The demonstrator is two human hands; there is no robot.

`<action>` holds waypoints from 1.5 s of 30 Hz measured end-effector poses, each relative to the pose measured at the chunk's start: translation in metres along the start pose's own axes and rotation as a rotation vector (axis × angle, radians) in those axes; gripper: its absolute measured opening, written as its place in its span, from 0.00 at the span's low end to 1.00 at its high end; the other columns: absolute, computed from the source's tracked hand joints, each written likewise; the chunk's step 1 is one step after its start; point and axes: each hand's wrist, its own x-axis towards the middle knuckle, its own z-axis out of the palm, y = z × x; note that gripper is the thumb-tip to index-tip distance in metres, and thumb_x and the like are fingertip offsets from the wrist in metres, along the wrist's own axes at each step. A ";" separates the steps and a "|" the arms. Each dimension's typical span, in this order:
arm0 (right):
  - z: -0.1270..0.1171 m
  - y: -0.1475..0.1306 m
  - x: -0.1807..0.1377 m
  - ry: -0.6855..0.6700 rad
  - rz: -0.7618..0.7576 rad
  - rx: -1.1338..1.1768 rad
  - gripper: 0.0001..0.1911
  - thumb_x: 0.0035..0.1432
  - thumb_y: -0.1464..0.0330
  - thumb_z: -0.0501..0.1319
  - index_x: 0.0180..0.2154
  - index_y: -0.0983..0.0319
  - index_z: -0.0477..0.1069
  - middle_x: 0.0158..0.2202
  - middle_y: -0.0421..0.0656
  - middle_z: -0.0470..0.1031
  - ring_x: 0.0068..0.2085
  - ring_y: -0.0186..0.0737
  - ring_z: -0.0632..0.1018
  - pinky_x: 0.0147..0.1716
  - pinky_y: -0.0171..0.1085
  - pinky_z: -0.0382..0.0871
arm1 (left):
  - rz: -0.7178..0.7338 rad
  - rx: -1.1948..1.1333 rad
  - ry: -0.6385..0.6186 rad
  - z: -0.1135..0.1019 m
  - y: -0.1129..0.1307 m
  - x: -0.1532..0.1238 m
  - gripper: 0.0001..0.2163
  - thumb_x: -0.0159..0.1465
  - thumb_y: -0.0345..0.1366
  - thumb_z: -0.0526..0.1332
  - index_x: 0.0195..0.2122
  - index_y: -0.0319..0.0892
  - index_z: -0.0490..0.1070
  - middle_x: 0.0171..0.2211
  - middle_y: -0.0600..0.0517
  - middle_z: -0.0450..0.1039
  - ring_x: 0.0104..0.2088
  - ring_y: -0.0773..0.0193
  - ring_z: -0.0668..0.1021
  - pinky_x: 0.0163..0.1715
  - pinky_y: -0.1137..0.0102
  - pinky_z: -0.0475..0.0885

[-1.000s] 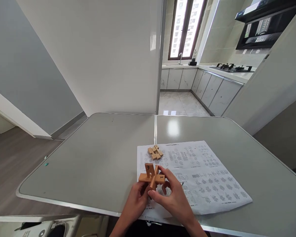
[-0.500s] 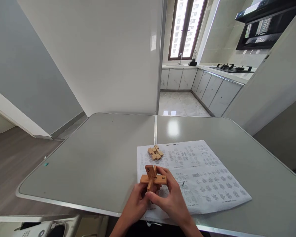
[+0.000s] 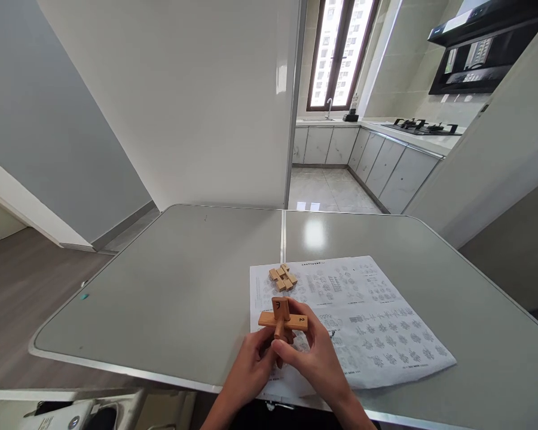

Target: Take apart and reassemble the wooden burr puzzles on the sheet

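Note:
Both hands hold a wooden interlocking puzzle (image 3: 281,319) above the near part of a printed sheet. Its crossed flat pieces carry dark marks, among them a 2 on the right arm. My left hand (image 3: 250,365) grips it from below left, with some fingertips hidden behind the wood. My right hand (image 3: 312,349) wraps its right side, thumb at the front and fingers behind. Beyond them a smaller, lighter wooden puzzle (image 3: 283,278) lies on the printed sheet (image 3: 385,322), which shows rows of puzzle diagrams.
The grey table (image 3: 170,286) has a metal edge and a seam down its middle. A small teal bit (image 3: 85,296) lies near its left edge. White panels stand behind, and a kitchen with a gas stove (image 3: 424,126) opens at the back right.
The held puzzle has shifted slightly right and tilted in my hands, its upright piece now standing straighter. The smaller puzzle and the sheet stay in place.

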 end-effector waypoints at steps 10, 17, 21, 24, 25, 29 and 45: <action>-0.070 -0.011 0.041 0.153 -0.061 -0.147 0.37 0.53 0.56 0.74 0.61 0.57 0.68 0.60 0.50 0.75 0.60 0.56 0.75 0.62 0.56 0.65 | 0.004 0.234 -0.135 -0.013 0.016 0.007 0.19 0.72 0.48 0.56 0.58 0.44 0.72 0.34 0.51 0.80 0.31 0.64 0.76 0.33 0.72 0.67; -0.152 0.003 0.087 0.320 -0.044 -0.582 0.41 0.50 0.47 0.71 0.62 0.57 0.69 0.58 0.50 0.75 0.54 0.59 0.78 0.53 0.54 0.73 | 0.021 0.360 -0.072 -0.032 0.008 0.015 0.17 0.73 0.47 0.55 0.57 0.45 0.71 0.34 0.53 0.80 0.34 0.62 0.77 0.32 0.71 0.67; -0.183 0.013 0.101 0.413 -0.014 -0.736 0.43 0.49 0.44 0.70 0.60 0.60 0.71 0.58 0.54 0.74 0.52 0.60 0.79 0.46 0.50 0.76 | 0.073 0.463 0.027 -0.046 0.001 0.022 0.15 0.73 0.46 0.56 0.55 0.46 0.73 0.40 0.49 0.80 0.40 0.58 0.79 0.39 0.67 0.72; -0.197 0.020 0.106 0.414 0.057 -0.726 0.43 0.48 0.42 0.69 0.60 0.59 0.71 0.59 0.54 0.73 0.50 0.59 0.80 0.44 0.49 0.77 | 0.190 0.573 0.099 -0.060 0.000 0.032 0.12 0.72 0.43 0.57 0.51 0.46 0.75 0.50 0.46 0.78 0.51 0.53 0.77 0.53 0.60 0.72; -0.199 0.022 0.106 0.414 0.064 -0.729 0.43 0.48 0.42 0.69 0.60 0.59 0.71 0.59 0.53 0.74 0.50 0.59 0.80 0.45 0.49 0.76 | 0.211 0.601 0.100 -0.064 0.001 0.037 0.12 0.72 0.43 0.58 0.51 0.46 0.75 0.50 0.46 0.78 0.52 0.52 0.77 0.54 0.58 0.72; -0.203 0.028 0.105 0.435 0.056 -0.772 0.40 0.48 0.43 0.69 0.57 0.59 0.73 0.58 0.52 0.75 0.55 0.61 0.78 0.51 0.52 0.73 | 0.278 0.673 0.106 -0.073 0.008 0.064 0.12 0.72 0.42 0.57 0.52 0.47 0.74 0.51 0.47 0.77 0.54 0.51 0.76 0.55 0.56 0.72; -0.225 0.024 0.102 0.443 0.232 -0.664 0.47 0.51 0.40 0.66 0.65 0.59 0.64 0.57 0.53 0.76 0.56 0.61 0.77 0.53 0.54 0.72 | 0.321 0.642 -0.016 -0.055 -0.001 0.134 0.47 0.51 0.52 0.76 0.68 0.48 0.58 0.62 0.42 0.67 0.63 0.40 0.69 0.61 0.47 0.66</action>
